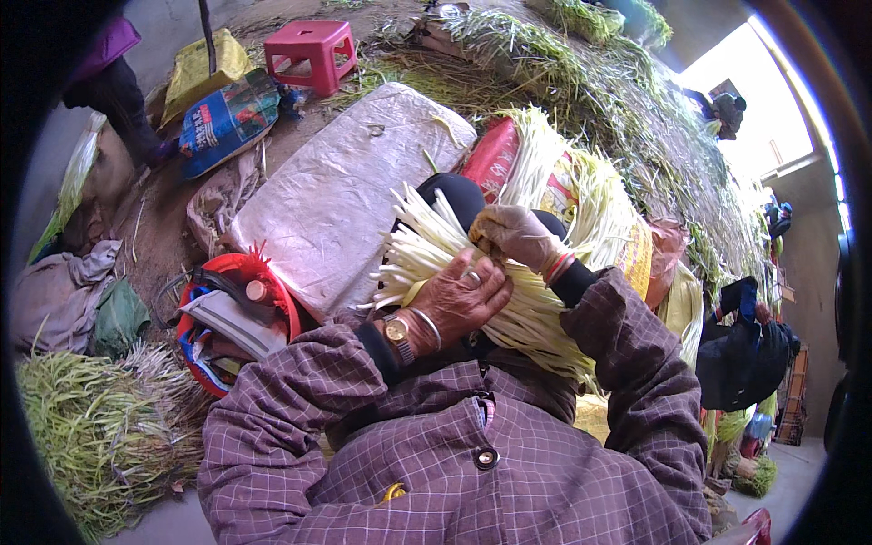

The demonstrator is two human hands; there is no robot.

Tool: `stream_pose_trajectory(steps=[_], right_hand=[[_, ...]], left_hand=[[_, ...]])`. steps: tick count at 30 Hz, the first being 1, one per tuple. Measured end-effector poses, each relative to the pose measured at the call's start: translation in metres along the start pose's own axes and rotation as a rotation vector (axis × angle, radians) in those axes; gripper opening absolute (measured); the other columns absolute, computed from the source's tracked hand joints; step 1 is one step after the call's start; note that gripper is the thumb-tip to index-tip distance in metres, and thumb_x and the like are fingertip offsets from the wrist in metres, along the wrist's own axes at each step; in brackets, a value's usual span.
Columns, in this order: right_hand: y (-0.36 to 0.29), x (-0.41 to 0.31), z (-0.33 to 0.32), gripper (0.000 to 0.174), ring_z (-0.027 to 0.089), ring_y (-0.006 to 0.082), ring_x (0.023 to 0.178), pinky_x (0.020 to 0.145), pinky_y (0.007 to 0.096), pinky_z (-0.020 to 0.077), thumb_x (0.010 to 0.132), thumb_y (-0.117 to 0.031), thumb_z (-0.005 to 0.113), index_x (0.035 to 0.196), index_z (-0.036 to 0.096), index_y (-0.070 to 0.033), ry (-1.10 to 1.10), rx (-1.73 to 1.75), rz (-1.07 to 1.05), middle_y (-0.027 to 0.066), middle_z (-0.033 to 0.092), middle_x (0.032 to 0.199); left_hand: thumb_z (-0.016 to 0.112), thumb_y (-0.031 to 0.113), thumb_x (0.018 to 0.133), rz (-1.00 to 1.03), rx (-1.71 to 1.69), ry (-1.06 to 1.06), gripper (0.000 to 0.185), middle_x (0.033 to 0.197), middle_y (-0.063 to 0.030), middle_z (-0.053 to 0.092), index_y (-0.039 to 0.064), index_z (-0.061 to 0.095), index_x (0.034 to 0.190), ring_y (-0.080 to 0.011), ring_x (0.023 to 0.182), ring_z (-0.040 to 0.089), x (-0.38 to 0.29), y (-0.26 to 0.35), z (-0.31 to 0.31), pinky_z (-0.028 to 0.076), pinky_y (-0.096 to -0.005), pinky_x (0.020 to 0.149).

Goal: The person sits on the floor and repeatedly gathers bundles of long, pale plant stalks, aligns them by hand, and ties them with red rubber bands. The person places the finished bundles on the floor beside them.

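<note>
A thick bundle of long pale stems [426,248], whitish to yellow-green, lies across my lap. My left hand [446,296], bare with a ring, a bangle and a wristwatch, lies over the bundle and grips it. My right hand [518,235], in a soiled light glove, is curled at the bundle's upper side, its fingertips meeting those of my left hand; what it pinches is hidden. More pale stems [599,204] lie over red and yellow sacks just beyond my right hand. A pale wrapped pad [340,184] lies in front of me.
A red bucket [293,313] holding a bottle and cloths stands at the left. Beyond are a pink plastic stool [310,51], a blue printed sack [231,122] and a standing person [112,88]. Leafy stems [88,436] are heaped lower left; cut greens [579,88] cover the far ground. Another person [746,354] is at right.
</note>
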State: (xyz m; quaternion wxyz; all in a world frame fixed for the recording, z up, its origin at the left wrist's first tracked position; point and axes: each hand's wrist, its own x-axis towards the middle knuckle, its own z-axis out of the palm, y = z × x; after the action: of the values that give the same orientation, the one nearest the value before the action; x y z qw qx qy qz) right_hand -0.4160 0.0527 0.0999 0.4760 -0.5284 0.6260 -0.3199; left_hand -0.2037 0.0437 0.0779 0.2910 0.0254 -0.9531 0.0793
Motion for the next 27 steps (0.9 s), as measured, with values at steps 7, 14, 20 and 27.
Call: stream_pose_trajectory(steps=[7,14,20,27], right_hand=[[0.004,-0.008,-0.014,0.023,0.063,0.0118,0.085,0.076,0.0301,0.0554,0.107,-0.018,0.057,0.120,0.070,-0.003,0.043,-0.061,-0.297,0.0017,0.070,0.096],[-0.062,-0.019,-0.013,0.024,0.072,0.0277,0.089,0.079,0.0354,0.0563,0.088,-0.011,0.075,0.111,0.073,-0.006,0.095,-0.491,-0.500,0.0131,0.072,0.094],[-0.102,-0.024,0.029,0.026,0.070,0.0325,0.084,0.074,0.0398,0.0552,0.084,-0.019,0.078,0.108,0.073,-0.010,-0.173,-0.706,-0.698,0.0122,0.070,0.087],[-0.104,-0.013,0.035,0.009,0.069,0.0274,0.077,0.072,0.0364,0.0547,0.090,-0.008,0.073,0.097,0.067,-0.005,-0.071,-0.541,-0.713,0.0097,0.067,0.081]], left_hand=[[0.050,0.016,0.094,-0.116,-0.047,-0.324,0.044,0.126,-0.0082,0.053,0.009,0.056,0.138,-0.0264,0.131,0.051,0.029,-0.008,-0.003,0.029,-0.0515,0.122],[0.050,0.019,0.100,-0.226,0.002,-0.559,0.042,0.125,-0.0071,0.062,0.011,0.057,0.141,-0.0269,0.128,0.056,0.043,0.002,0.007,0.024,-0.0565,0.123],[0.048,0.023,0.105,-0.417,-0.504,-0.402,0.041,0.148,-0.0141,0.057,0.014,0.059,0.144,-0.0314,0.142,0.049,0.010,0.006,0.034,0.036,-0.0416,0.120],[0.053,0.018,0.101,-0.289,-0.112,-0.620,0.038,0.142,-0.0108,0.062,0.014,0.063,0.137,-0.0284,0.136,0.055,0.045,0.016,-0.020,0.041,-0.0425,0.115]])
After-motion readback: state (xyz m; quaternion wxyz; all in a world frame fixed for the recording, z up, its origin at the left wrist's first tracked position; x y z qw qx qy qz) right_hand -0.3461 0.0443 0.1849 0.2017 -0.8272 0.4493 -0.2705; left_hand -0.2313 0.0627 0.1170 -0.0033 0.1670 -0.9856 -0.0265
